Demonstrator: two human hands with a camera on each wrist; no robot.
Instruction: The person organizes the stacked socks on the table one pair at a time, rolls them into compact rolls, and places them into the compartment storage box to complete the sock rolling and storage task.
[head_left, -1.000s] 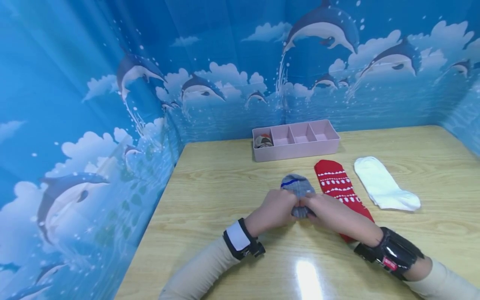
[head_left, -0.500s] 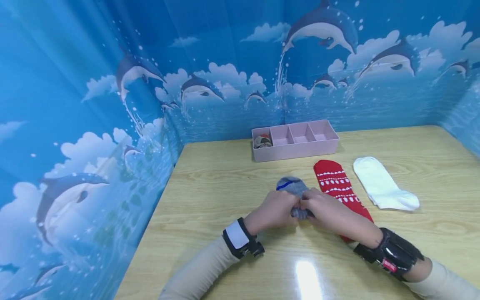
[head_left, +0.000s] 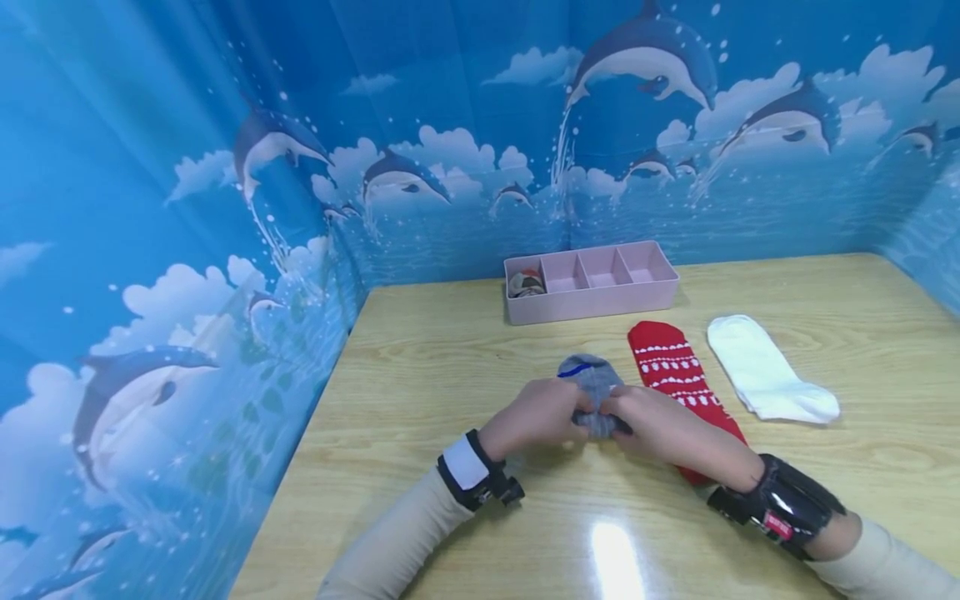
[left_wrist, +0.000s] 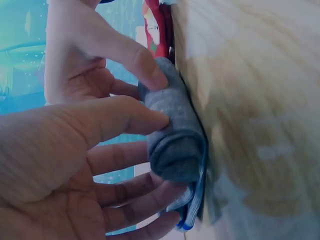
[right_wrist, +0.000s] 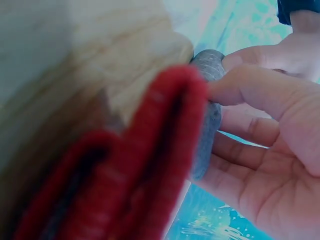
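A grey sock with a blue stripe lies on the wooden table, partly rolled up. The left wrist view shows its rolled part as a thick coil, with a flat end under it. My left hand pinches one end of the roll, thumb on top and fingers on the far side. At the other end, my right hand pinches the roll between thumb and fingers. Right beside the right forearm lies a red sock with white patterns, its lower part covered by that arm.
Behind the hands stands a pink box with several compartments; a rolled patterned sock sits in its leftmost one. A white sock lies flat to the right of the red one. A dolphin-print curtain hangs along the table's back and left.
The left hand has drawn slightly back to the left, away from the right hand, and more of the grey roll shows between them. The grey sock has shifted a little.
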